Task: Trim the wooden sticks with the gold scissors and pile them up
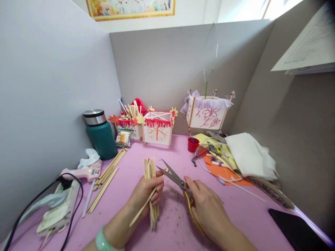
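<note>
My left hand (148, 191) is closed round an upright bundle of pale wooden sticks (149, 169). One more stick (142, 210) lies slantwise across the bundle in the same grip, its upper end pointing toward the scissors. In my right hand (206, 202) is a pair of scissors (182, 183) with gold-coloured handles. Their blades stand apart, and the tip of the slanted stick shows near them; whether they touch it I cannot tell. Behind my hands stands a white paper lantern (157, 136) with a red fringe and a stick frame.
Loose sticks (107, 181), a pink glue gun (83, 173), a power strip (59, 209) and a green flask (101, 137) occupy the left side. Rightward are a red cup (193, 145), white sheets (251, 157) and a black phone-like slab (298, 230). A purple-fringed lantern (208, 113) hangs behind.
</note>
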{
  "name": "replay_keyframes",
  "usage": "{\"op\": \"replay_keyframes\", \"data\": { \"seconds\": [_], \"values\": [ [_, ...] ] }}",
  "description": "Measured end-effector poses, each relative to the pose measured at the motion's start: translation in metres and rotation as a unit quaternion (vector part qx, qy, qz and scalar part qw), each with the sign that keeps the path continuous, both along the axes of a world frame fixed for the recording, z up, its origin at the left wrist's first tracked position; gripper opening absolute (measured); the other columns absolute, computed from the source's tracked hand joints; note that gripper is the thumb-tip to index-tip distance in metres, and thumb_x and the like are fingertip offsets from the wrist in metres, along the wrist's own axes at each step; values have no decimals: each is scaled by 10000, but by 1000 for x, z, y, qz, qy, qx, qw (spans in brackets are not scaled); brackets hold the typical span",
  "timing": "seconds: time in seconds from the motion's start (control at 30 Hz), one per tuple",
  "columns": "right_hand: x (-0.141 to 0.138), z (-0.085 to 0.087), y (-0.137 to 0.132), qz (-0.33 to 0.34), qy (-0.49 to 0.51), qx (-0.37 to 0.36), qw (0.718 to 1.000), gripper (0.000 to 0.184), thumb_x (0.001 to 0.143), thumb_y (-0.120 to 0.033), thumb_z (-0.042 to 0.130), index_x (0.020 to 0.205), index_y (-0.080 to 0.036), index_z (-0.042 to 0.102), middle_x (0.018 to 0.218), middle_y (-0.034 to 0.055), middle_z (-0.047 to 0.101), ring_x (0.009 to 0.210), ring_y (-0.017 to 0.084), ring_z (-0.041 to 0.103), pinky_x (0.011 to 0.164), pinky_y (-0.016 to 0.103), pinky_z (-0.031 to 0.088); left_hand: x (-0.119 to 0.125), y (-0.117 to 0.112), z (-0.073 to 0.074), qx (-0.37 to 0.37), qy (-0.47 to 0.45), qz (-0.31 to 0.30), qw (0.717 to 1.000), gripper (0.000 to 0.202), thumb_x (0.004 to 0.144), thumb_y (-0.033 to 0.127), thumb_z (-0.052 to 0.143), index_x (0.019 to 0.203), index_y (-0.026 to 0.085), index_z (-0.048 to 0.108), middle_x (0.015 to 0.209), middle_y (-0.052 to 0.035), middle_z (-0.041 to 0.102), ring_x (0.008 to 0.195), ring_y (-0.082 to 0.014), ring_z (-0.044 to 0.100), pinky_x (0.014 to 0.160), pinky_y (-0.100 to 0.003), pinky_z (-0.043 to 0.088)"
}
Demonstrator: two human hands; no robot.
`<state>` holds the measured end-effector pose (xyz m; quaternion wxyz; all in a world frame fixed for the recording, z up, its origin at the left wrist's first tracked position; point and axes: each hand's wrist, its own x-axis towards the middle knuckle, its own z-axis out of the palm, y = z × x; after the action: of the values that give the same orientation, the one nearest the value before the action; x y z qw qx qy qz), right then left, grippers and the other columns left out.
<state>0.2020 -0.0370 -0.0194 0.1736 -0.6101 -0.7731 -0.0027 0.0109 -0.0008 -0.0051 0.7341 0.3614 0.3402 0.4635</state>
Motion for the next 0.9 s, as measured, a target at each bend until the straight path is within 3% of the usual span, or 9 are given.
{"op": "replay_keyframes", "data": {
  "seconds": [0.33, 0.67, 0.9],
  "values": [
    [-1, -4, -1, -7, -1, 6, 1000, 424, 857, -143, 412, 1279, -157, 457, 966, 97, 600, 860, 223, 581, 698, 305, 402, -1, 0, -3, 19, 0, -4, 1000, 205, 748, 261, 625, 833, 189, 453, 469, 99, 417, 291, -16, 198, 303, -170, 127],
    [-3, 3, -3, -14, 5, 1, 1000, 153, 859, -152, 435, 951, -206, 545, 806, 35, 617, 700, 182, 589, 571, 263, 312, -3, -2, -2, 58, 16, -1, 998, 273, 733, 260, 638, 951, 140, 525, 442, 107, 389, 300, -22, 196, 313, -181, 139],
    [3, -1, 1, -3, 30, -11, 999, 146, 876, -185, 414, 890, -219, 555, 758, 11, 648, 662, 167, 606, 573, 251, 308, -4, -1, 2, 48, 24, -9, 999, 408, 728, 237, 630, 1100, 90, 550, 450, 98, 395, 311, -22, 192, 324, -193, 124]
  ]
}}
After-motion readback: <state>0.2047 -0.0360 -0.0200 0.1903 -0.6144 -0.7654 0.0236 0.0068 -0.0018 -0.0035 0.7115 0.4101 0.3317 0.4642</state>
